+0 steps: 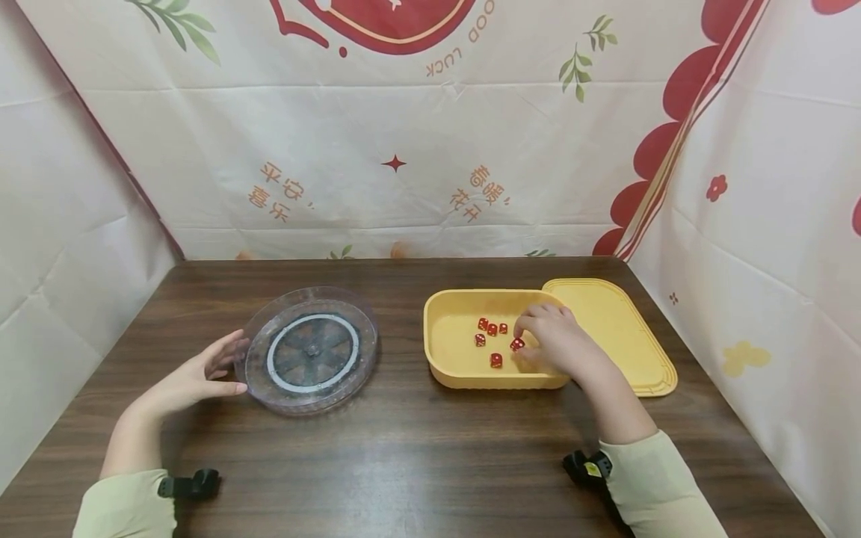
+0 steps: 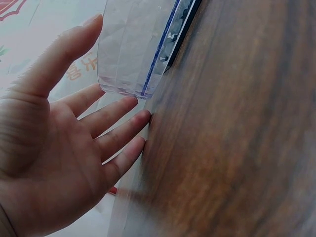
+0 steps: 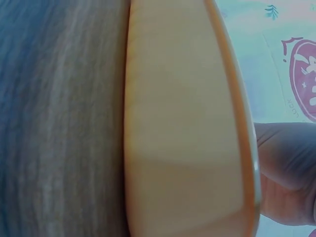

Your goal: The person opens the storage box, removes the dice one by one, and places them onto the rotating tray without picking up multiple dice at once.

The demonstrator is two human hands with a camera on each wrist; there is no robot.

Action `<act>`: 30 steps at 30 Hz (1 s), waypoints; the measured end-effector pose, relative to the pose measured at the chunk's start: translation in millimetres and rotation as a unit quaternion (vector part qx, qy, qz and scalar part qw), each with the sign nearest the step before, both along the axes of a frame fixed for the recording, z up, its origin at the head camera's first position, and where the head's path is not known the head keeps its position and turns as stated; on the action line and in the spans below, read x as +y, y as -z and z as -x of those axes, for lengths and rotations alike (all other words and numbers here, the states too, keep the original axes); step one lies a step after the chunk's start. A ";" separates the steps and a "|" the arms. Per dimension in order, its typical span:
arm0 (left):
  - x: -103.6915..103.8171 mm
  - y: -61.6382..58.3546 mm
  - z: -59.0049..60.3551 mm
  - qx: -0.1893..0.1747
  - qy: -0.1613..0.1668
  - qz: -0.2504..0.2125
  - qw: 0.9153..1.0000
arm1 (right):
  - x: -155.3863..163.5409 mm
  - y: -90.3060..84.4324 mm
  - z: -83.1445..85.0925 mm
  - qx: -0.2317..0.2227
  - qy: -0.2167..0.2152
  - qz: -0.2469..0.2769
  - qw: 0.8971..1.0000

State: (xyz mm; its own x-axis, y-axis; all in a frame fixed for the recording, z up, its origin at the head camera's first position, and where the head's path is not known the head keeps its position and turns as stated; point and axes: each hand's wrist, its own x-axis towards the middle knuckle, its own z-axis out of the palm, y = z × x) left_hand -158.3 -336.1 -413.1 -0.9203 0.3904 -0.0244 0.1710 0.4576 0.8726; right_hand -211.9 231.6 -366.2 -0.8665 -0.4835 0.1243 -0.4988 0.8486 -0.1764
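A round clear plastic tray (image 1: 311, 351) with a pale ring inside stands left on the table. My left hand (image 1: 205, 375) is beside its left rim, thumb and fingers spread, fingertips right at the wall. In the left wrist view the palm of the left hand (image 2: 64, 133) faces the tray's clear wall (image 2: 131, 49). My right hand (image 1: 553, 338) reaches over the right end of a yellow box (image 1: 444, 366) and pinches a red die (image 1: 516, 344) between thumb and index finger. Several other red dice (image 1: 492, 329) lie on the box floor. The box wall (image 3: 187, 108) hides the right fingertips in the right wrist view.
A yellow lid (image 1: 625, 336) lies flat at the right, its left part behind the box and right arm. The brown wooden table (image 1: 377, 448) meets printed white cloth (image 1: 397, 202) at the back and sides.
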 end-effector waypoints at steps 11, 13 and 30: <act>-1.6 1.6 1.7 0.005 0.000 0.008 1.000 | -7.5 -9.6 -3.0 0.018 -0.017 0.006 1.000; -1.3 1.1 1.3 0.001 -0.004 0.010 1.000 | -10.1 -11.3 -3.9 0.021 -0.020 0.009 1.000; -0.1 2.3 1.4 -0.003 -0.008 0.006 1.000 | -34.5 -25.9 -9.0 0.038 -0.023 -0.004 0.999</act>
State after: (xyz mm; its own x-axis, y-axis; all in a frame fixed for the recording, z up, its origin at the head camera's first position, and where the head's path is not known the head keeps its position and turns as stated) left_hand -159.6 -336.1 -415.4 -0.9261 0.3756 -0.0343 0.1588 0.4707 0.8679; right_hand -202.8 197.1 -340.3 -0.8317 -0.5239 0.1838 -0.5488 0.8259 -0.1294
